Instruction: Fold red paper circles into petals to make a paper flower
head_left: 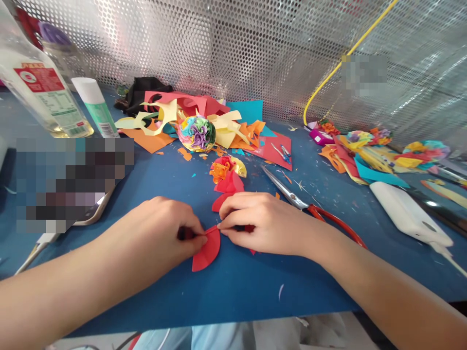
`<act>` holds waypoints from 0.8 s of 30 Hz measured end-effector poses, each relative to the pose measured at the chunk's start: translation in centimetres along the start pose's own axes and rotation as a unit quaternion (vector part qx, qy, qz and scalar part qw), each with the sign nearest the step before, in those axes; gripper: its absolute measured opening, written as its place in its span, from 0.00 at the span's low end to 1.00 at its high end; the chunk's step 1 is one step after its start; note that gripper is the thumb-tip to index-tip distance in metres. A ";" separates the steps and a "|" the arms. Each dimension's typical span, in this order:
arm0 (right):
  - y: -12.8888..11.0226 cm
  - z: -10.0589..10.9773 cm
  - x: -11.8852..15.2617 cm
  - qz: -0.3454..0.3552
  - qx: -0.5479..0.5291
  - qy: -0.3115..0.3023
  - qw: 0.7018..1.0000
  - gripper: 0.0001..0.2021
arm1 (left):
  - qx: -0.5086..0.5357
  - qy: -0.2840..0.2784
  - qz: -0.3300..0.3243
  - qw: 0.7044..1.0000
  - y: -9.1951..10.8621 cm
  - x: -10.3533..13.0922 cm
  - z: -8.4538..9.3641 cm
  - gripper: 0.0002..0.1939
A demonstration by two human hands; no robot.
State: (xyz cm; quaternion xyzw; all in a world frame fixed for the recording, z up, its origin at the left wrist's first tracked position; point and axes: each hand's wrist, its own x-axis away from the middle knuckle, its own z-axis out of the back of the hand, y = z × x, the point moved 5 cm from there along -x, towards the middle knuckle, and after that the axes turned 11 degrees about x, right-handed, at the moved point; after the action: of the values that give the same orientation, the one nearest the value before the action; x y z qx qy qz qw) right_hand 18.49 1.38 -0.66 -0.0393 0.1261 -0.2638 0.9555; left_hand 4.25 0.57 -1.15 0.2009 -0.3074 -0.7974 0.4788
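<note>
Near the middle of the blue table, my left hand (175,228) pinches the upper left edge of a red paper piece (207,253) with a rounded side. The fingertips of my right hand (251,221) are closed on the same piece's upper right end, where a narrow fold shows. Beyond my right hand lie more red paper pieces (229,183), partly hidden by it. Behind them sit small orange, red and yellow paper flowers (223,170). Red-handled scissors (292,194) lie to the right, blades pointing away, their handles partly behind my right forearm.
A paper flower ball (197,132) and cut scraps (162,116) lie at the back. On the left are a glue stick (97,107), a bottle (47,92) and a phone (80,184). A white device (410,214) and more paper flowers (421,153) are at right.
</note>
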 end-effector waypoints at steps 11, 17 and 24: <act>0.3 0.1 -0.3 -0.057 -0.100 0.022 0.993 0.06 | -0.081 -0.078 -0.033 0.993 0.8 -0.1 -0.9 0.09; 0.4 1.3 -0.3 -0.059 -0.099 0.118 0.986 0.03 | -0.027 0.006 -0.039 0.999 1.4 -0.2 0.4 0.09; -0.2 2.1 0.1 -0.029 -0.012 0.197 0.980 0.03 | 0.070 0.031 -0.017 0.997 1.3 -0.4 1.1 0.08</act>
State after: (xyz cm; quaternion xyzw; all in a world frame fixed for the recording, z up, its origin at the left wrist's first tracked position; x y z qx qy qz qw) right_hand 19.00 1.18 1.34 -0.0015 0.3137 -0.2929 0.9032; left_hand 4.55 0.84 0.55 0.2633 -0.3444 -0.7753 0.4594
